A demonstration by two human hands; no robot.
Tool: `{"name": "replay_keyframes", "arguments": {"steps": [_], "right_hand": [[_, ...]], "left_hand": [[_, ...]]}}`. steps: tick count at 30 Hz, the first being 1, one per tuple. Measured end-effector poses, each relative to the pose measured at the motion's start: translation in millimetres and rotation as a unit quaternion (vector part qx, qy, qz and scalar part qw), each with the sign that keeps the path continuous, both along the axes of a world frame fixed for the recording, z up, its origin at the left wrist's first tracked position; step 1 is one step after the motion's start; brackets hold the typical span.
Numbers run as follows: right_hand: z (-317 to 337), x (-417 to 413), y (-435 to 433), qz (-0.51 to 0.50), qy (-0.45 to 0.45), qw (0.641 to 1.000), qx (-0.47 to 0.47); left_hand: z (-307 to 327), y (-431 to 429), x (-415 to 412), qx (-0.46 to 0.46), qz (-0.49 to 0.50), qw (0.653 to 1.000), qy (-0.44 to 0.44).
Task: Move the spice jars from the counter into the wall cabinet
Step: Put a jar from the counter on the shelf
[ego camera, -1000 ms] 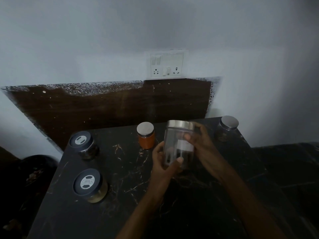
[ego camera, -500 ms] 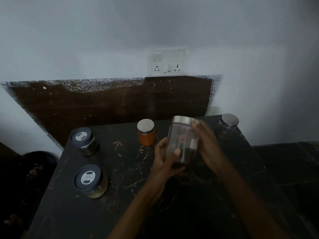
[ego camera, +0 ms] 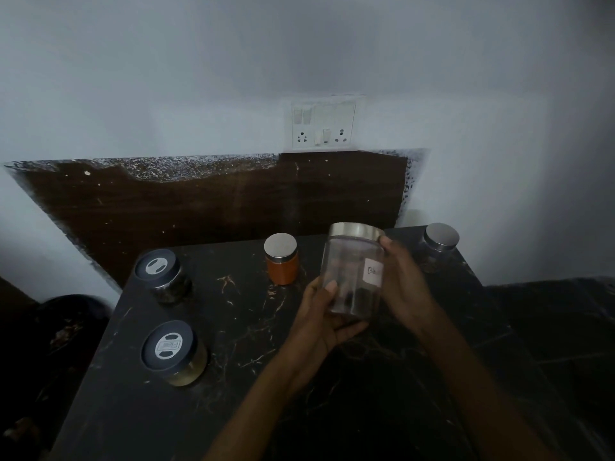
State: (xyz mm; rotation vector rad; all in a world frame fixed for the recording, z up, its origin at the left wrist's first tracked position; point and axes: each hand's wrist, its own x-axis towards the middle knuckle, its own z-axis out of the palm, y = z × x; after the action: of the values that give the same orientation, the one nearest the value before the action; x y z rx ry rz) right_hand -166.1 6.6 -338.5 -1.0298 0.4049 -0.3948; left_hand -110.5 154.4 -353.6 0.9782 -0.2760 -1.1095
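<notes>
Clear jar [ego camera: 349, 277] with a silver metal lid, held up off the worktop [ego camera: 233, 327] between both hands, tilted slightly, lid leaning toward the back wall. See-through body, mostly empty, a bit of dark stuff low inside. White label on its right side, handwritten, starts "Bla", rest hidden by fingers.

Left hand [ego camera: 324, 319] cups the jar from below and the left side, thumb pressed on the front of the glass, fingers curled under the base. Right hand [ego camera: 404, 284] wraps the right side, fingertips reaching up to the lid rim, palm against the label. Both hands closed around the jar, gripping it.

Jar sits above the back-middle part of the worktop. Just to its left, near the back edge, a small orange jar [ego camera: 282, 266] with a silver lid, standing upright. At the back right corner, a dark-content jar with silver lid [ego camera: 436, 247], partly hidden behind the right hand. Near the back left corner, a jar with black lid [ego camera: 163, 276], dark contents. Along the left edge, nearer the front, a second black-lid jar [ego camera: 173, 352] with yellowish contents.

Worktop is black marble-look with pale veins. Brown panel [ego camera: 216, 207] behind it, white socket plate [ego camera: 321, 124] on the wall above.
</notes>
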Motion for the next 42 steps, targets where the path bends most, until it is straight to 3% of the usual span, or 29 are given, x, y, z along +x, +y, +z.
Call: {"name": "replay_keyframes", "arguments": {"steps": [4,7,10,15,18,21,24,31,42], "right_hand": [[-2.9,2.1,-2.1,-0.040,0.020,0.995,-0.084],[-2.3,3.1,-3.2,-0.043,0.025,0.994,-0.093],[-2.8,5.1,-2.2,-0.047,0.034,0.993,-0.104],[-3.7,4.5,0.2,-0.039,0.046,0.994,-0.090],[2.0,1.4,-0.8,-0.045,0.046,0.994,-0.087],[7.5,3.9,1.3,-0.054,0.034,0.993,-0.100],[10.7,6.6,2.3,-0.061,0.027,0.992,-0.104],[47.3,16.2,-6.6,-0.054,-0.018,0.985,-0.163],[200.3,58.7,-26.5,-0.099,-0.130,0.921,-0.353]], "left_hand": [[-2.5,0.8,-1.7,0.048,0.042,0.993,-0.098],[-1.5,0.8,-4.0,0.075,0.040,0.984,-0.159],[-1.0,0.2,-4.1,0.072,0.042,0.986,-0.146],[2.9,-0.4,1.0,0.031,0.032,0.998,-0.049],[5.7,-0.6,4.2,0.054,0.013,0.995,-0.083],[10.9,-1.9,4.8,0.100,0.022,0.974,-0.203],[17.7,-3.1,3.0,0.083,0.039,0.949,-0.300],[46.8,-11.7,14.0,0.029,0.061,0.925,-0.373],[177.5,-45.0,75.5,-0.052,0.143,0.824,-0.545]]}}
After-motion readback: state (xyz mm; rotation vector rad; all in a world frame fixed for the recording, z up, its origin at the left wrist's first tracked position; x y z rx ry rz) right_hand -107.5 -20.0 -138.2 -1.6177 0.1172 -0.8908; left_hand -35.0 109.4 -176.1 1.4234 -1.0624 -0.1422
